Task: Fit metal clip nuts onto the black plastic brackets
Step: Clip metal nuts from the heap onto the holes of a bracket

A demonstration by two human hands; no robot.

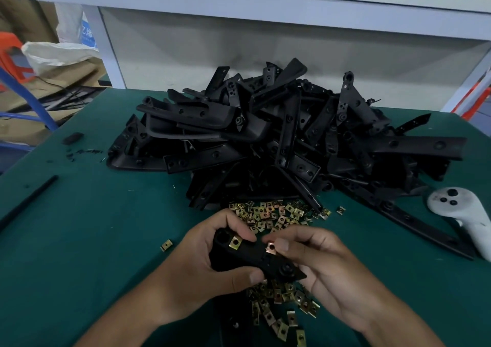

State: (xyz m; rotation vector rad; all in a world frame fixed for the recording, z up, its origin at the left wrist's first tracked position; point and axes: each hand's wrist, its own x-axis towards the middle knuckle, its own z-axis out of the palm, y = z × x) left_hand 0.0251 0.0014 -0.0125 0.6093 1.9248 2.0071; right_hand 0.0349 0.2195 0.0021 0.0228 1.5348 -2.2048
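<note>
We hold one black plastic bracket (247, 260) just above the near edge of the green desk (93, 227), both hands on it. Our left hand (210, 261) wraps the bracket's left end, fingers (239, 229) curled over the top and the thumb pressed along its lower edge, so the grip is closed on the part. One brass-coloured clip nut (235, 242) already sits on the bracket near that end. Our right hand (318, 264) pinches a second clip nut (271, 247) between thumb and forefinger, touching the bracket's upper edge near its middle; whether it is fully seated we cannot tell.

Loose clip nuts lie scattered on the desk beyond our hands (276, 213) and below them toward the near edge (281, 304), with a single stray one (166, 245) to the left. A large heap of black brackets (279, 136) fills the middle of the desk toward the far edge. A white handheld controller (462, 213) rests by the right edge, and a thin black strip (29, 200) lies near the left edge.
</note>
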